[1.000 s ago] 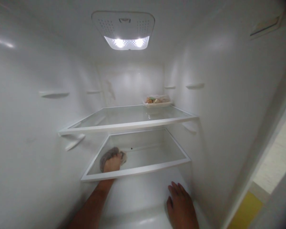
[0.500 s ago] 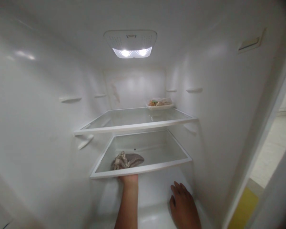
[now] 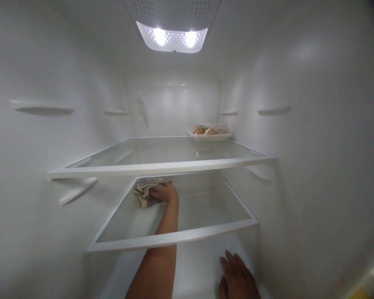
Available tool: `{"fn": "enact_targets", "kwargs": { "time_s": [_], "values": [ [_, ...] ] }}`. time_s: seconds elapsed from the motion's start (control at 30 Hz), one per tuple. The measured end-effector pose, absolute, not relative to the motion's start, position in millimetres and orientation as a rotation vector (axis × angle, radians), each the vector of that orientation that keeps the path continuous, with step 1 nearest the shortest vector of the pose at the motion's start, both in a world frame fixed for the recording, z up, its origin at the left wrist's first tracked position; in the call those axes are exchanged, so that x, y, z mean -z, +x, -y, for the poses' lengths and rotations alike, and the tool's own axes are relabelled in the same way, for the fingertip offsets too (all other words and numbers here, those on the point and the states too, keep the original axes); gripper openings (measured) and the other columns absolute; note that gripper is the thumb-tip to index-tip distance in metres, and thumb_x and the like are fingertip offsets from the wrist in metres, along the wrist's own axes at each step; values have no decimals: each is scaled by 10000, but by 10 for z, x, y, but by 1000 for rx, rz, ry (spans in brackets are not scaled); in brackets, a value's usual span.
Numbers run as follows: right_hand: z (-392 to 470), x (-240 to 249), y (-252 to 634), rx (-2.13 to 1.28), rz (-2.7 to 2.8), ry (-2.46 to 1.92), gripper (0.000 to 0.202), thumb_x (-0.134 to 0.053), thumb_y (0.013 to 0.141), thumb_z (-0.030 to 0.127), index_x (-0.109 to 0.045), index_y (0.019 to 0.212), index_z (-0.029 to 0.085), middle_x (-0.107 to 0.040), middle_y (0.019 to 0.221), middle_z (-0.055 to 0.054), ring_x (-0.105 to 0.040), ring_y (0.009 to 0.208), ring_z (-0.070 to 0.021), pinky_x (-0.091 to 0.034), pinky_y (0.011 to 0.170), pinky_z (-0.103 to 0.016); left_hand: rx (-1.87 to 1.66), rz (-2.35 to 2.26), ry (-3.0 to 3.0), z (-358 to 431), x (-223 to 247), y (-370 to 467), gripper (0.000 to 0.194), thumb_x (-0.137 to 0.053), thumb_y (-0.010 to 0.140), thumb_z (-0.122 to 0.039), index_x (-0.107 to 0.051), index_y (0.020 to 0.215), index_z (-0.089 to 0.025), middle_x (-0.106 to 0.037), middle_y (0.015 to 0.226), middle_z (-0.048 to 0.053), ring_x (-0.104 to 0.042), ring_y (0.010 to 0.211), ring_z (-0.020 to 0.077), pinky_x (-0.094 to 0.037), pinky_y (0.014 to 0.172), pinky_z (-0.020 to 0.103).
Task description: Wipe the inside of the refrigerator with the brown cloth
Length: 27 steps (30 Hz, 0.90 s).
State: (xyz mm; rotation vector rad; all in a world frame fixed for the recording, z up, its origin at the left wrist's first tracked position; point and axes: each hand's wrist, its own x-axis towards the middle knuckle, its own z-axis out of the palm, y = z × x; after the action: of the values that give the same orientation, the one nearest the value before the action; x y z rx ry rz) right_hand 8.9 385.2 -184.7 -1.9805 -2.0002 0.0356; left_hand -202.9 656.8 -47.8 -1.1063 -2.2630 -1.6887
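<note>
Holding one cloth (image 3: 143, 194) beneath two shelves (image 3: 162, 167), the left hand (image 3: 166, 192) seems half-curled, the right hand (image 3: 239, 280) spread, empty.

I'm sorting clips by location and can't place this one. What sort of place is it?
Most likely the inside of a refrigerator: a lit lamp overhead, a white-rimmed, see-through upper shelf, and on it a tray of what looks like food.
</note>
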Motion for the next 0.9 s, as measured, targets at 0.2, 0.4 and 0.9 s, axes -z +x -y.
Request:
{"fn": "enact_targets", "kwargs": {
  "time_s": [0.2,0.4,0.9],
  "values": [
    [-3801,1889,2,160,1926,-1999,503,-495,808,141,-696,1252,261,-596,1421,-41,-540,1338,-306,-459,1105,-462,1526,2261,-1383,-6280,743,-1330,383,-456,898,-219,-574,1167,27,-434,1414,380,-352,1410,473,-363,1075,657],
    [-3823,1851,122,17,2045,-1977,488,-494,844,208,-671,1297,243,-564,1452,-54,-529,1350,-309,-481,1090,-447,1165,1926,-1970,-6020,894,-1300,399,-503,876,-145,-666,1236,-199,-463,1509,214,-360,1448,396,-336,1139,625],
    [-3818,1807,171,-82,2068,-1960,492,-475,880,237,-633,1345,238,-524,1486,-55,-482,1388,-311,-458,1126,-451,1239,2214,-1542,-5998,696,-2469,642,-725,742,-273,-501,1298,-44,-428,1461,326,-410,1378,454,-459,1052,570]
  ]
}}
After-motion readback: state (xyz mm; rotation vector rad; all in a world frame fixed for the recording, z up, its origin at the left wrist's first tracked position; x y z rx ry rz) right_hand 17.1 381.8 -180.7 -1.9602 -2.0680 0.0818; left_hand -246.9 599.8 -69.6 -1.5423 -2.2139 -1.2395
